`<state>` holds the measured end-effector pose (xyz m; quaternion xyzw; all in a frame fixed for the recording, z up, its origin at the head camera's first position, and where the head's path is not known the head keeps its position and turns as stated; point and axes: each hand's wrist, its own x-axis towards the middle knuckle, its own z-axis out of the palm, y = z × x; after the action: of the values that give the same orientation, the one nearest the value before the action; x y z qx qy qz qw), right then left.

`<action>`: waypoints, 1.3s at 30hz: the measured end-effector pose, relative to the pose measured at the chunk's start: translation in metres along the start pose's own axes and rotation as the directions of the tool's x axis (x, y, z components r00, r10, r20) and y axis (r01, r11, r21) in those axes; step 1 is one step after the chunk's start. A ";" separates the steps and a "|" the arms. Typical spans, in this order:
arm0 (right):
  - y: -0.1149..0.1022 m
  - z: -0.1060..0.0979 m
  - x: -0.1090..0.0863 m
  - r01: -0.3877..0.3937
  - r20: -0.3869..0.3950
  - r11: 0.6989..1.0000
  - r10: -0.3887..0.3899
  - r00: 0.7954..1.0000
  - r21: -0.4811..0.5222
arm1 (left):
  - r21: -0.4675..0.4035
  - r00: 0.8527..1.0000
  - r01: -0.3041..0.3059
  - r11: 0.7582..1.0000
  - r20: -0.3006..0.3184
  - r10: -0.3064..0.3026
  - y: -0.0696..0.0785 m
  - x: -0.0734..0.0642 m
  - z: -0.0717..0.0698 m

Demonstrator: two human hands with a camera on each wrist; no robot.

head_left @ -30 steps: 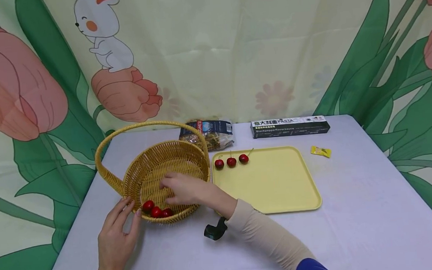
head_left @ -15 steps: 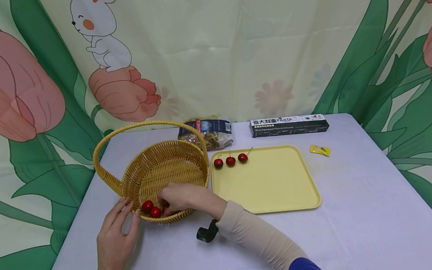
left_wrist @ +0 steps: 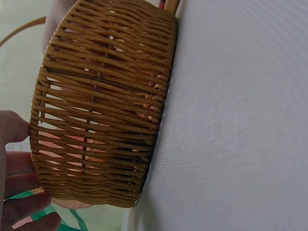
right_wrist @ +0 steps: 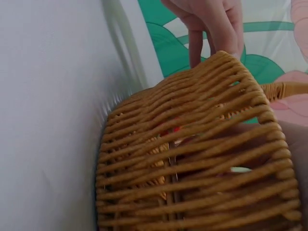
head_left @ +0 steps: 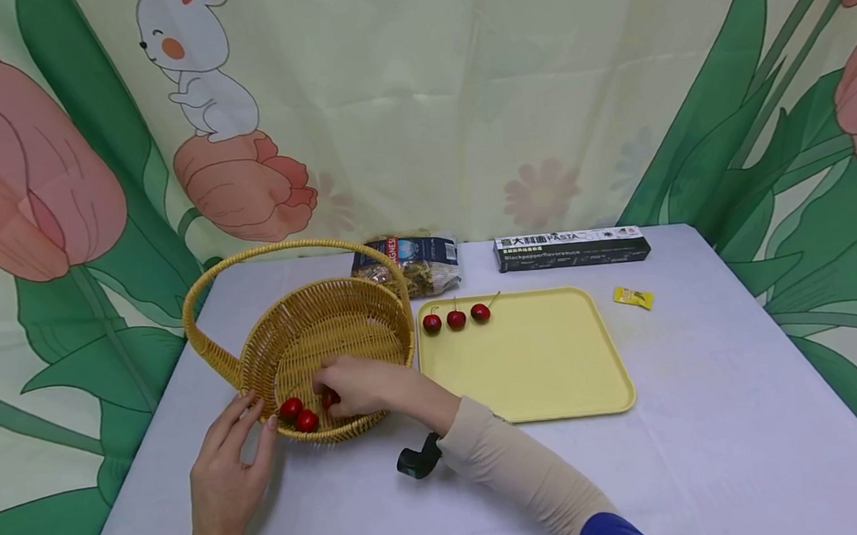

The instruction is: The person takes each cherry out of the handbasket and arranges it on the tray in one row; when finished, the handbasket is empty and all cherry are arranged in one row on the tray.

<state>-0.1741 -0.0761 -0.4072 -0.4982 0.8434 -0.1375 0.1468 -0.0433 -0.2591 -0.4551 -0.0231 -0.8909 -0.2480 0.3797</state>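
Observation:
My right hand (head_left: 362, 386) reaches into the tan wicker basket (head_left: 276, 332) and pinches a dark red cherry (head_left: 331, 399), partly hidden by the fingers. Two more cherries, one at the left (head_left: 291, 409) and another just right of it (head_left: 307, 421), lie at the basket's near side. At the near-left rim, my left hand (head_left: 226, 472) touches the basket with fingers mostly straight. The left wrist view has its thumb and fingers against the woven wall (left_wrist: 101, 101). Through the weave (right_wrist: 207, 159) in the right wrist view, the right hand is largely hidden.
A yellow tray (head_left: 532, 368) right of the basket bears three stemmed cherries (head_left: 456, 319) at its far-left corner. Behind stand a pasta bag (head_left: 421, 265) and a black pasta box (head_left: 571, 249). A small yellow packet (head_left: 634, 297) lies right of the tray. The basket's handle (head_left: 206, 287) arches up.
My right hand has moved down to the near side of the basket, pinched the rightmost cherry there and drawn it slightly away from the other two. The left hand has stayed at the rim.

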 end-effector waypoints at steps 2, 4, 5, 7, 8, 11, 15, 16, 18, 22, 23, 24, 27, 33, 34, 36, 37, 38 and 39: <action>0.002 -0.002 -0.004 0.016 -0.028 1.000 -0.016 0.999 0.002 | 0.002 1.000 0.007 1.000 0.008 -0.007 0.000 0.000 0.000; 0.005 -0.005 -0.009 0.031 -0.063 0.999 -0.030 0.998 0.009 | 0.008 1.000 0.013 1.000 0.019 -0.013 -0.001 0.000 0.000; 0.006 -0.006 -0.011 0.038 -0.080 0.999 -0.036 0.996 0.020 | 0.013 0.999 0.020 1.000 0.028 -0.020 -0.001 0.000 -0.001; 0.008 -0.010 -0.017 0.049 -0.112 0.998 -0.044 0.993 0.047 | 0.018 0.999 0.032 0.999 0.041 -0.033 -0.001 0.000 -0.001; 0.008 -0.011 -0.020 0.056 -0.129 0.997 -0.049 0.991 0.056 | 0.021 0.998 0.039 0.999 0.046 -0.040 -0.001 0.000 -0.001; 0.009 -0.016 -0.030 0.070 -0.171 0.995 -0.056 0.984 0.077 | 0.024 0.998 0.047 0.999 0.049 -0.048 -0.002 0.000 -0.001; 0.011 -0.020 -0.042 0.077 -0.222 0.993 -0.055 0.973 0.092 | 0.021 0.998 0.047 0.999 0.047 -0.048 -0.003 0.000 0.000; 0.013 -0.021 -0.045 0.081 -0.234 0.992 -0.056 0.971 0.097 | 0.018 0.998 0.046 0.999 0.047 -0.047 -0.003 0.000 0.000; 0.015 -0.022 -0.051 0.093 -0.261 0.989 -0.062 0.963 0.111 | 0.012 0.999 0.039 0.999 0.037 -0.039 -0.002 0.000 0.000; 0.020 -0.025 -0.064 0.124 -0.331 0.984 -0.075 0.941 0.127 | 0.004 1.000 0.019 1.000 0.015 -0.019 0.000 0.000 0.000; 0.020 -0.026 -0.067 0.129 -0.350 0.983 -0.077 0.933 0.128 | 0.007 1.000 0.020 1.000 0.015 -0.020 0.000 0.000 0.000; 0.020 -0.027 -0.071 0.133 -0.369 0.983 -0.077 0.926 0.127 | 0.009 1.000 0.019 1.000 0.014 -0.020 0.000 0.000 -0.001; 0.021 -0.031 -0.081 0.129 -0.410 0.984 -0.066 0.910 0.126 | 0.018 0.999 0.032 0.999 0.025 -0.032 0.000 0.001 -0.001; 0.025 -0.037 -0.101 0.130 -0.467 0.980 -0.045 0.883 0.152 | 0.023 0.999 0.039 0.999 0.026 -0.040 0.001 0.000 -0.001; 0.027 -0.038 -0.104 0.136 -0.481 0.978 -0.045 0.876 0.156 | 0.021 0.999 0.037 0.999 0.025 -0.038 0.001 0.000 -0.001; 0.031 -0.040 -0.110 0.146 -0.513 0.977 -0.046 0.857 0.157 | 0.019 0.999 0.035 0.999 0.024 -0.036 0.001 0.000 -0.001; 0.033 -0.041 -0.113 0.149 -0.530 0.977 -0.046 0.847 0.154 | 0.018 0.999 0.035 0.999 0.024 -0.035 0.001 0.000 -0.001; 0.035 -0.043 -0.116 0.152 -0.550 0.976 -0.042 0.834 0.156 | 0.018 0.999 0.035 0.999 0.025 -0.036 0.001 0.000 -0.001; 0.038 -0.044 -0.119 0.149 -0.567 0.976 -0.033 0.823 0.159 | 0.018 0.999 0.037 0.999 0.028 -0.037 0.001 0.000 -0.001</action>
<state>-0.1665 0.0499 -0.3676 -0.4587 0.8066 -0.3669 -0.0659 -0.0431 -0.2589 -0.4541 -0.0068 -0.8987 -0.2466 0.3626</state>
